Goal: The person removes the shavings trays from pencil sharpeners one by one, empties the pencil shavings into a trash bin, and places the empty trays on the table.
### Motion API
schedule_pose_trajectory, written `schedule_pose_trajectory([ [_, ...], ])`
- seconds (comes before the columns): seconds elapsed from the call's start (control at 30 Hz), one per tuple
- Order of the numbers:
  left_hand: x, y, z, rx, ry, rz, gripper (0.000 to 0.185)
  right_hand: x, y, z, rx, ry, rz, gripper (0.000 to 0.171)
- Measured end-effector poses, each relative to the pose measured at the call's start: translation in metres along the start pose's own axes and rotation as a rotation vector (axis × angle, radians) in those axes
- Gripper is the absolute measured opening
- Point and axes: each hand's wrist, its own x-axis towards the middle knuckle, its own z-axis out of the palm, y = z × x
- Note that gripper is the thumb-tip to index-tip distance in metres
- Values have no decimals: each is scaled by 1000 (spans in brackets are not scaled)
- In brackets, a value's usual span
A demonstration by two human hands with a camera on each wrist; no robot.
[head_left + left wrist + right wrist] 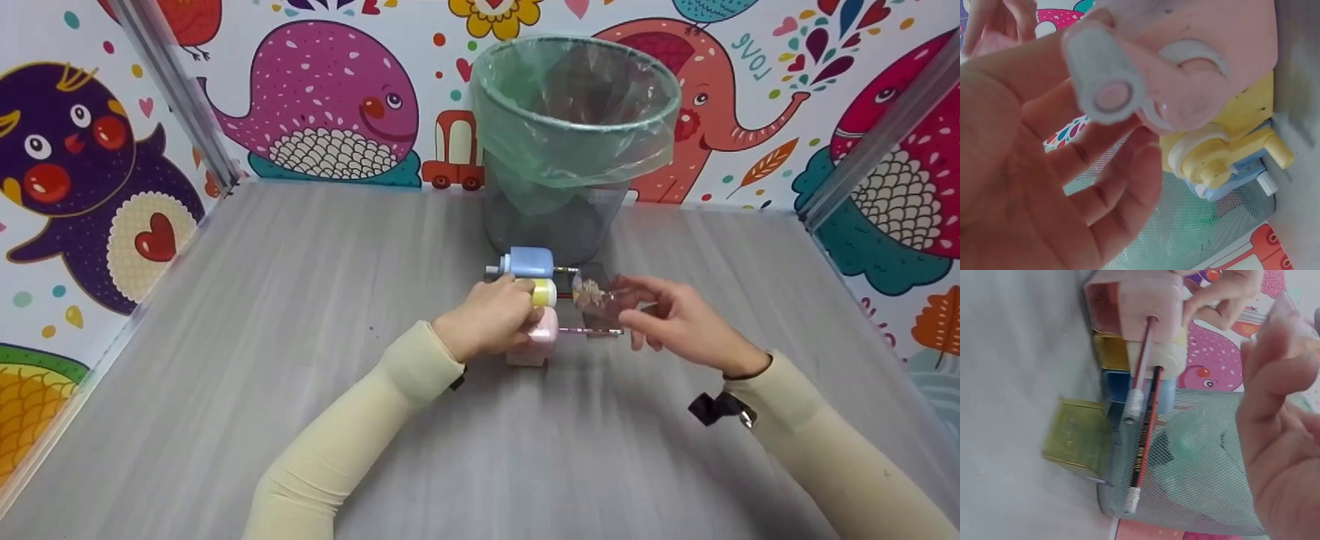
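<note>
Head view: elephant (675, 112) wall picture reads "LOVE".

three small sharpeners are set touching in a row on the table: a pink sharpener (541, 335) nearest, gripped at its crank side, a yellow sharpener (544, 292) in the middle, a blue sharpener (528, 262) farthest. a clear shavings drawer (598, 294) is held just beside them.

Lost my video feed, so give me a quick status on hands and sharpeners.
Left hand grips the pink sharpener. Right hand holds a clear shavings drawer. Pencils stuck in sharpeners; bin directly behind.
</note>
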Motion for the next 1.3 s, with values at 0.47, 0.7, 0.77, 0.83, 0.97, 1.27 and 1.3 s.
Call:
schedule_pose_trajectory([
  [0.47, -3, -2, -5, -4, -15, -26, 18, 38, -50, -33, 45, 319, -54, 45],
  [0.7, -5, -5, -3, 21, 11, -11, 17, 66, -74, -51, 9, 506, -95, 48],
  [0.77, -5, -6, -3, 34, 12, -3, 17, 74, -74, -55, -5, 556, -106, 49],
  [0.83, -4, -6, -2, 36, 2, -1, 18, 81, -74, -58, -4, 587, -110, 49],
  [0.97, -2, -4, -1, 27, -13, -4, 19, 90, -74, -65, -10, 640, -97, 47],
  [1.27, -1, -1, 2, 29, -13, -1, 21, 107, -82, -70, -186, 749, -58, 54],
  [1.3, 0, -1, 2, 31, -13, -3, 22, 108, -83, -70, -215, 758, -61, 55],
])
